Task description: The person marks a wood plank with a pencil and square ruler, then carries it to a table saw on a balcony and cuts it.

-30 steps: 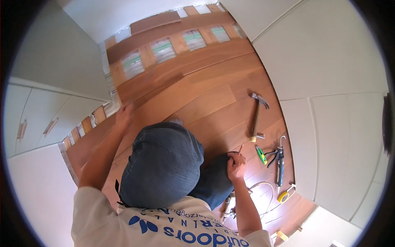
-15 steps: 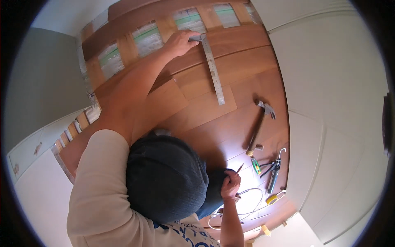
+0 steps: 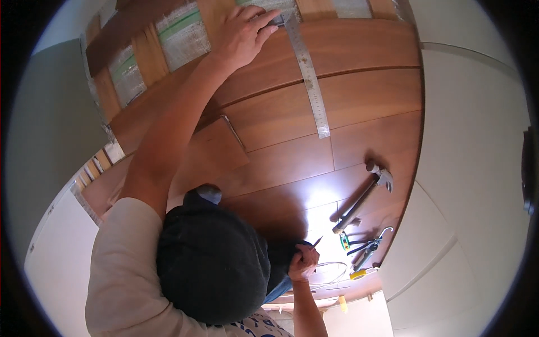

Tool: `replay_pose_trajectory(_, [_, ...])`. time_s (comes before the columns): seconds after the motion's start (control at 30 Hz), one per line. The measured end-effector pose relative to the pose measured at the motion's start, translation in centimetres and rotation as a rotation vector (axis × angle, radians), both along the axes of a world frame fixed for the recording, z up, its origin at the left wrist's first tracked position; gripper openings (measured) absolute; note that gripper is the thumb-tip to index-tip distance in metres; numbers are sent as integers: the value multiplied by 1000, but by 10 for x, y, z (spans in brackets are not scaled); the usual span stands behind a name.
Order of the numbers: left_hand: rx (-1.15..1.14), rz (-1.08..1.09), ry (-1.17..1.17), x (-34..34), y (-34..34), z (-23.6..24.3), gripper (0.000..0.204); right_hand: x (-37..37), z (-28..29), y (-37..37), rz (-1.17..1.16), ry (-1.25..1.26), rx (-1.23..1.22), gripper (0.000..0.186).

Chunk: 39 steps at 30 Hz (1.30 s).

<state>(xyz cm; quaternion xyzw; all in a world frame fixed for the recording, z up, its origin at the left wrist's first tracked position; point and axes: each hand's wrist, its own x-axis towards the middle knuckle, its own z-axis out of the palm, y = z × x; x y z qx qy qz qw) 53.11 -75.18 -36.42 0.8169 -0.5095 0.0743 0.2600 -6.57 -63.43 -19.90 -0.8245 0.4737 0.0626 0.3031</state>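
Note:
My left hand [image 3: 247,36] reaches far forward, its thumb and index finger at the dark handle end of a metal square [image 3: 310,78]. The square's blade lies across reddish-brown floor planks [image 3: 252,84], with its near end by a joint between boards. Back by my knee, my right hand [image 3: 304,262] is closed around a pencil [image 3: 318,242], whose tip points up and away from the planks. A short loose board [image 3: 210,149] lies at an angle below my left forearm.
Wooden battens [image 3: 150,56] with silvery sheeting between them show beyond the planks. At right lie a claw hammer [image 3: 362,199], a green tape measure [image 3: 344,241], a caulking gun [image 3: 368,253] and a yellow roll [image 3: 358,274]. A pale wall [image 3: 466,168] bounds the right side.
The view has shifted. My left hand has slid the square farther forward over the planks, nearer the battens. My right hand still holds the pencil near my knee.

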Motion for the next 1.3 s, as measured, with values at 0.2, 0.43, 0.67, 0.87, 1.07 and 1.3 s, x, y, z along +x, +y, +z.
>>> replay_pose_trajectory(0.2, [-40,-47,71,-6,-3,9,32,3,-2,-6,18,28,38,24])
replay_pose_trajectory(0.43, [-119,-144,296,-3,2,4,23,4,-6,-7,10,48,70,23])
replay_pose_trajectory(0.67, [-111,-155,290,-3,0,6,24,3,-7,-5,-73,90,100,39])
replay_pose_trajectory(0.87, [-117,-172,243,1,1,4,25,4,-8,-5,-74,84,90,44])
replay_pose_trajectory(1.07, [-124,-172,208,1,1,5,25,10,-7,-7,-62,86,110,45])
replay_pose_trajectory(1.3, [-136,-172,310,2,4,1,27,12,-8,-7,-93,93,125,49])
